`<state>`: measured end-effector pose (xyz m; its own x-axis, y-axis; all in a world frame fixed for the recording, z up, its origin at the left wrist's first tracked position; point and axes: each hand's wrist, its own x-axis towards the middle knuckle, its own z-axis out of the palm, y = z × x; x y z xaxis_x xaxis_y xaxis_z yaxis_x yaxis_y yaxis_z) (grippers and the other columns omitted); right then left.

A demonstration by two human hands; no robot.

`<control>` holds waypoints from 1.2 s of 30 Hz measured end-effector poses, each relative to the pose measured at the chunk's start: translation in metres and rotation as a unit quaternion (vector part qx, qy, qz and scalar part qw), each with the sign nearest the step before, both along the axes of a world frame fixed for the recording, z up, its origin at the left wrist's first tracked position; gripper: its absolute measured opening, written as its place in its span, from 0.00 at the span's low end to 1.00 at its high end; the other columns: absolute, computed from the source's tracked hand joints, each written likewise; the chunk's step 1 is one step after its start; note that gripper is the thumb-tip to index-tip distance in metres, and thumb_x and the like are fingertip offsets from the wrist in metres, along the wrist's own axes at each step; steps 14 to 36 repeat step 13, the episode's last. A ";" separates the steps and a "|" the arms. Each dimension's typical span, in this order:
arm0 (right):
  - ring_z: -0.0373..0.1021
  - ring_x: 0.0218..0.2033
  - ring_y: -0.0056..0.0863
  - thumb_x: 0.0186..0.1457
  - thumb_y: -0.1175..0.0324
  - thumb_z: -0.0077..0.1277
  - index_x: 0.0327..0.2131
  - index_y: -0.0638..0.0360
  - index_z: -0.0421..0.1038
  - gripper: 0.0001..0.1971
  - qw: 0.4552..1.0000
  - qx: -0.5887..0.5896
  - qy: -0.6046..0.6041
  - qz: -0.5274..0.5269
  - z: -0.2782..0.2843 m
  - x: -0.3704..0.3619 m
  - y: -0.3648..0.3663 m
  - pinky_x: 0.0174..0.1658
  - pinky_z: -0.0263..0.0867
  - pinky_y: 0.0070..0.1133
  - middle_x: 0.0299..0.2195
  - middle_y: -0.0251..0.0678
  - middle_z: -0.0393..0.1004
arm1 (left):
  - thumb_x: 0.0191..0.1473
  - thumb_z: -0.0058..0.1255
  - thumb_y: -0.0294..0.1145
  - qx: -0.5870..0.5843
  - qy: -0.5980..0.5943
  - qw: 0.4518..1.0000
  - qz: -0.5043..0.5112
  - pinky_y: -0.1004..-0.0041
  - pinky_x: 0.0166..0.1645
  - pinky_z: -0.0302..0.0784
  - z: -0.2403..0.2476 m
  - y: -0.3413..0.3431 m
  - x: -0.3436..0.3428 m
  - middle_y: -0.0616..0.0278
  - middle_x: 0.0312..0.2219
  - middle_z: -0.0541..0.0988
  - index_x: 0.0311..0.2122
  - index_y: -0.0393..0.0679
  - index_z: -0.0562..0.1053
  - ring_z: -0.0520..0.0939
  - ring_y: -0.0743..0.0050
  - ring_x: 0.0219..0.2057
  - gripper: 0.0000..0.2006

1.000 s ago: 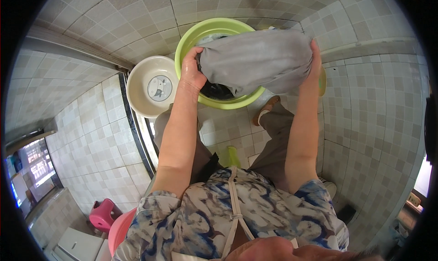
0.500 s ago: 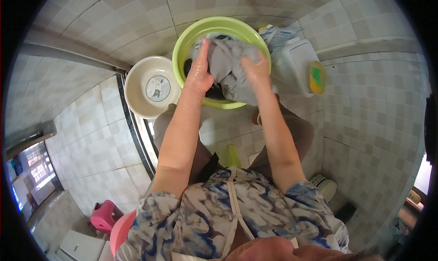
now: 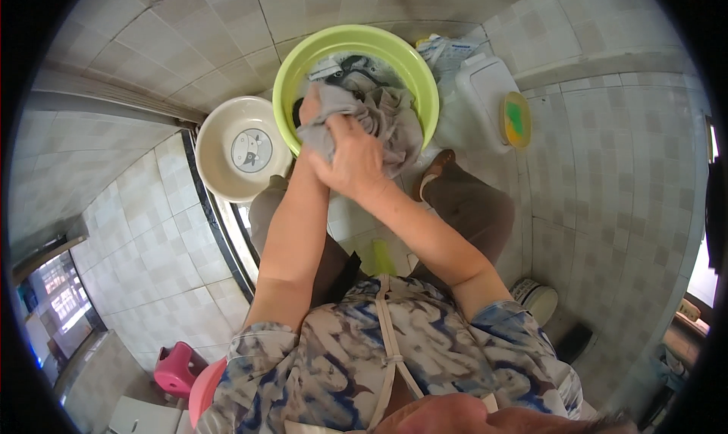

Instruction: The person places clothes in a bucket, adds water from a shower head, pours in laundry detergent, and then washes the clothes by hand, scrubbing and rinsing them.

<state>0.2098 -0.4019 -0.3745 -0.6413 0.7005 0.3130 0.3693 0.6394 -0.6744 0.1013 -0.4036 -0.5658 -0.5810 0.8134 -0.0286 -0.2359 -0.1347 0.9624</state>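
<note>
A wet grey cloth garment [image 3: 390, 119] hangs bunched at the front of a lime-green basin [image 3: 356, 36], partly over its near rim. My right hand [image 3: 354, 157] reaches across to the left, its fingers closed on a fold of the cloth beside my left wrist. Cloth covers most of my left hand [image 3: 309, 106], hiding its fingers; only a strip of skin shows at its left side. Behind the garment, dark wet clothes [image 3: 362, 74] lie in sudsy water.
A cream basin [image 3: 220, 180] with a cartoon picture stands left of the green one. On the right are a white lidded bin [image 3: 485, 93], a yellow-and-green dish [image 3: 516, 121] and a plastic bag [image 3: 447, 55]. A pink stool [image 3: 176, 369] is lower left. My knees flank the tiled floor.
My right hand has swung left and nearer, from the garment's right side to my left wrist. Cloth now covers my left hand, and the dark clothes behind show more.
</note>
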 end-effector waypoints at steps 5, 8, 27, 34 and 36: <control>0.71 0.31 0.52 0.45 0.53 0.47 0.33 0.64 0.69 0.21 0.954 -0.058 -0.185 -0.230 -0.037 0.008 0.126 0.37 0.67 0.39 0.28 0.55 0.73 | 0.57 0.41 0.42 -0.151 -0.444 0.882 -0.036 0.64 0.42 0.72 0.138 0.052 0.052 0.59 0.37 0.74 0.47 0.44 0.68 0.75 0.66 0.37 0.17; 0.70 0.36 0.49 0.46 0.53 0.47 0.36 0.67 0.70 0.23 0.975 -0.048 -0.149 -0.160 -0.042 0.012 0.155 0.42 0.66 0.35 0.32 0.55 0.73 | 0.53 0.47 0.42 -0.140 -0.401 0.905 -0.035 0.64 0.44 0.71 0.148 0.044 0.021 0.58 0.43 0.72 0.50 0.38 0.65 0.73 0.63 0.42 0.23; 0.70 0.43 0.41 0.47 0.50 0.50 0.49 0.67 0.64 0.32 0.972 -0.217 -0.067 0.055 -0.001 0.004 0.192 0.49 0.62 0.32 0.40 0.50 0.73 | 0.48 0.54 0.48 -0.186 0.347 0.882 0.258 0.61 0.56 0.59 0.116 0.041 -0.018 0.43 0.51 0.65 0.57 0.38 0.57 0.67 0.48 0.51 0.36; 0.70 0.43 0.41 0.47 0.50 0.50 0.49 0.67 0.64 0.32 0.972 -0.217 -0.067 0.055 -0.001 0.004 0.192 0.49 0.62 0.32 0.40 0.50 0.73 | 0.48 0.54 0.48 -0.186 0.347 0.882 0.258 0.61 0.56 0.59 0.116 0.041 -0.018 0.43 0.51 0.65 0.57 0.38 0.57 0.67 0.48 0.51 0.36; 0.70 0.43 0.41 0.47 0.50 0.50 0.49 0.67 0.64 0.32 0.972 -0.217 -0.067 0.055 -0.001 0.004 0.192 0.49 0.62 0.32 0.40 0.50 0.73 | 0.48 0.54 0.48 -0.186 0.347 0.882 0.258 0.61 0.56 0.59 0.116 0.041 -0.018 0.43 0.51 0.65 0.57 0.38 0.57 0.67 0.48 0.51 0.36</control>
